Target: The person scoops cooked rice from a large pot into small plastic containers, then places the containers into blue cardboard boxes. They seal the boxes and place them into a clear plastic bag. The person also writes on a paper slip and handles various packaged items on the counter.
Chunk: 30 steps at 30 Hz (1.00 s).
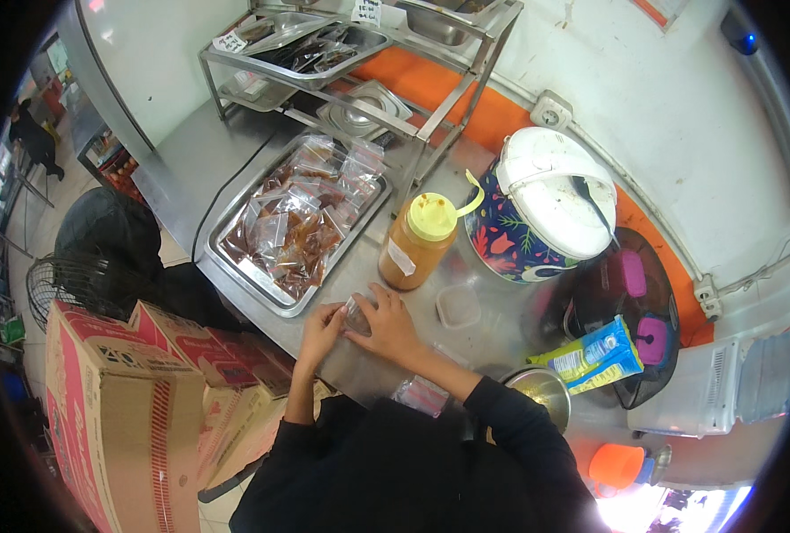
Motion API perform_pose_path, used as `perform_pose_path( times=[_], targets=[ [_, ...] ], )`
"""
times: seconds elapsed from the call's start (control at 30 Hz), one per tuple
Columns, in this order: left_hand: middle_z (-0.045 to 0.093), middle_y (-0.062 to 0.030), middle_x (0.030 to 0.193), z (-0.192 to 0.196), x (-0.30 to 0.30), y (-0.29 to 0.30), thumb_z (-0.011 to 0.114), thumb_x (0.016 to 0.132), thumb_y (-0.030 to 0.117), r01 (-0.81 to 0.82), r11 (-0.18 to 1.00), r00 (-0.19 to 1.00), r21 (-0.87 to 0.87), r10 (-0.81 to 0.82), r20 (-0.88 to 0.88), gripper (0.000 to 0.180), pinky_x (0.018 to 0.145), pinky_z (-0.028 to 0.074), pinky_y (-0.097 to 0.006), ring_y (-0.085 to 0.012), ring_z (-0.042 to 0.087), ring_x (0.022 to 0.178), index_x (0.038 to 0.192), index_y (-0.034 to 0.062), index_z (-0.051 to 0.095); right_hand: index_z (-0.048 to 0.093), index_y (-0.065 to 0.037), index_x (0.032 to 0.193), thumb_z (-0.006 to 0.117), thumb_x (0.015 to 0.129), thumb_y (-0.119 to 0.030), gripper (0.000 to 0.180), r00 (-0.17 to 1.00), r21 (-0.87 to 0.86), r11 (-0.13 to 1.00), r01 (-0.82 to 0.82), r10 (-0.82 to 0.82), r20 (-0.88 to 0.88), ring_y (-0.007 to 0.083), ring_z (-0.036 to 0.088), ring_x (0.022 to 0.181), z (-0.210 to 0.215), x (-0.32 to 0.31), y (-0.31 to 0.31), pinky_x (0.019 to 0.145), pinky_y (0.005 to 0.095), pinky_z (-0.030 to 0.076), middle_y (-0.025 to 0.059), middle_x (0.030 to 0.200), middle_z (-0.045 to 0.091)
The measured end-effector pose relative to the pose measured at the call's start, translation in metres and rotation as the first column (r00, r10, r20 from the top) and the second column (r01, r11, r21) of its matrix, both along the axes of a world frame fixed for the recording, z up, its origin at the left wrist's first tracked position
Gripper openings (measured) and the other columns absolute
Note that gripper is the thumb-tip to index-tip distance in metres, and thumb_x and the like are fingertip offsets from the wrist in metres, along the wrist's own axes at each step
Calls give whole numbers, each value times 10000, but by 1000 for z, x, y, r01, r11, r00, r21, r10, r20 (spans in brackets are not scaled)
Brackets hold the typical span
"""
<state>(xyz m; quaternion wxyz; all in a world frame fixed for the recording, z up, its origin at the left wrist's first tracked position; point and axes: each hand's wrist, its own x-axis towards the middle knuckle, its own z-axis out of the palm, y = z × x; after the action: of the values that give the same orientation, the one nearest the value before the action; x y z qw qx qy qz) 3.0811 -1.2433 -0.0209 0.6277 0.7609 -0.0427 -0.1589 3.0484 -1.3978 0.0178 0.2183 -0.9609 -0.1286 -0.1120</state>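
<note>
Between both hands, just above the steel table, is a small clear plastic bag (356, 316) with something brownish in it. My left hand (321, 334) pinches its left edge with closed fingers. My right hand (389, 327) curls over its right side, thumb and fingers against the plastic. Beyond them a steel tray (294, 310) bears many zip bags (295, 226) of reddish-brown sauce. A squeeze bottle (420, 242) of orange-brown sauce with a yellow lid stands just past my right hand. To its right sits a small clear plastic tub (458, 306).
A flowered rice cooker (521, 218) stands at the back right. Nearer are a yellow-and-blue packet (593, 355), a steel bowl (550, 388) and packed plastic bags (421, 396). A metal rack (423, 130) holds trays behind. Cardboard boxes (137, 426) are stacked left; an orange cup (616, 465) sits lower right.
</note>
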Motion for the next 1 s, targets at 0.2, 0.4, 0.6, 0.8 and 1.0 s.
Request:
perform_pose_path(
  times=[0.2,0.4,0.6,0.8,1.0],
  targets=[
    [579,-32,831,-1,2,5,560,834,215,-8,987,993,-161,-11,-120,275,587,439,-220,-86,522,717,972,-21,596,462,-95,1134,637,675,-402,579,992,69,993,-95,89,85,355,395,1008,-9,1,-2,845,441,352,178,1189,370],
    [578,-26,816,2,3,6,557,835,177,15,983,978,-183,-52,-201,244,600,446,-210,-80,517,693,993,-5,591,452,-95,1140,632,677,-363,564,995,123,990,-75,65,80,349,389,1017,-15,-3,-1,837,439,343,173,1186,369],
    [569,-38,804,9,3,1,559,831,157,29,988,985,-155,-54,-161,250,577,462,-219,-80,511,665,1012,-16,567,419,-99,1152,653,656,-325,593,999,10,999,-45,45,8,340,381,1045,-15,-3,2,839,437,341,168,1192,356],
    [558,-37,814,3,5,1,559,831,163,52,987,979,-154,-81,-189,257,585,474,-223,-87,506,664,1026,-4,561,354,-105,1219,691,606,-301,727,983,203,967,-154,171,-66,367,366,1077,-7,3,-18,899,441,322,167,1188,357],
    [498,-78,992,27,-17,-41,522,854,240,-48,872,933,-486,-135,-333,374,724,470,-259,-128,514,796,1158,30,464,334,-68,1238,734,560,-282,816,998,215,974,-65,69,-12,370,381,1071,36,-14,-72,918,419,320,186,1177,374]
  ],
)
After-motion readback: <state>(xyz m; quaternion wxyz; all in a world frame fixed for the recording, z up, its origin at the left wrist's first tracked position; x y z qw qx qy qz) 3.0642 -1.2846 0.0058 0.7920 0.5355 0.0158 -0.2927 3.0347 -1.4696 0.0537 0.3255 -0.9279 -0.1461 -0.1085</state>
